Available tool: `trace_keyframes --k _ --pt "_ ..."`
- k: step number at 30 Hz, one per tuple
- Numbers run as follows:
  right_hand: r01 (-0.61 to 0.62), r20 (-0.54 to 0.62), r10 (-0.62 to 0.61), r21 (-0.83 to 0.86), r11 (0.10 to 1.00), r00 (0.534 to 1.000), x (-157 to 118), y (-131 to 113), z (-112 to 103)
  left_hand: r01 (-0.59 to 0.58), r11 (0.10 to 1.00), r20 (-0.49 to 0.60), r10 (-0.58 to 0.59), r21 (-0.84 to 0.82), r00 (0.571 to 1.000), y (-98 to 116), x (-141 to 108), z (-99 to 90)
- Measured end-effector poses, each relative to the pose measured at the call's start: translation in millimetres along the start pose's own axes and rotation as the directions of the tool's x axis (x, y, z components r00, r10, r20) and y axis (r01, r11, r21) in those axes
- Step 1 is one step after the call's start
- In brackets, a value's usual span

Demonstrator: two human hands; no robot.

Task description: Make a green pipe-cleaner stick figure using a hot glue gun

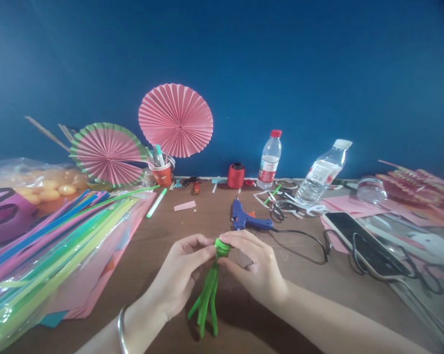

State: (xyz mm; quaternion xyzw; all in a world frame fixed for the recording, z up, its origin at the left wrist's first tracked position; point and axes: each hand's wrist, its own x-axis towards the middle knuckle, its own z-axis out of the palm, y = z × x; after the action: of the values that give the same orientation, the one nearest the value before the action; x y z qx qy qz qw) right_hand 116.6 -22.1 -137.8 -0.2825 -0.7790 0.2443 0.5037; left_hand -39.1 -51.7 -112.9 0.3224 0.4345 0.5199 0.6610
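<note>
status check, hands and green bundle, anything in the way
Left hand, right hand: holding green bundle by wrapped top. Strands splayed below. Blue glue gun close beyond, not blocking.

Glue gun [248,217] on the counter [144,250] beyond the hands [258,261], 2 bottles [268,166] behind it; phone [367,246] at right, perhaps on paper [340,243].

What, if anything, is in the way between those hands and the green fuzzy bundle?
Nothing visible: the left hand and right hand both have fingers directly on the top of the green bundle. The blue glue gun lies beyond them, not between.
</note>
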Motion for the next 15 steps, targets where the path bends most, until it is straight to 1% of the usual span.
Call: trace_keyframes --k 5,9,15 --pt "0.007 -0.003 -0.007 -0.004 1.000 1.000 0.5 -0.6 0.5 -0.004 1.000 -0.034 0.004 0.010 0.999 0.4 -0.2 2.4" --pt "0.013 0.008 -0.013 0.017 1.000 1.000 2.2 0.0 1.1 0.008 1.000 -0.009 -0.008 -0.011 1.000 1.6 -0.4 3.1" --pt "-0.048 0.035 0.046 0.055 0.997 0.998 1.5 -0.4 1.7 0.016 0.999 0.012 -0.016 -0.028 1.000 0.9 -0.4 0.3"
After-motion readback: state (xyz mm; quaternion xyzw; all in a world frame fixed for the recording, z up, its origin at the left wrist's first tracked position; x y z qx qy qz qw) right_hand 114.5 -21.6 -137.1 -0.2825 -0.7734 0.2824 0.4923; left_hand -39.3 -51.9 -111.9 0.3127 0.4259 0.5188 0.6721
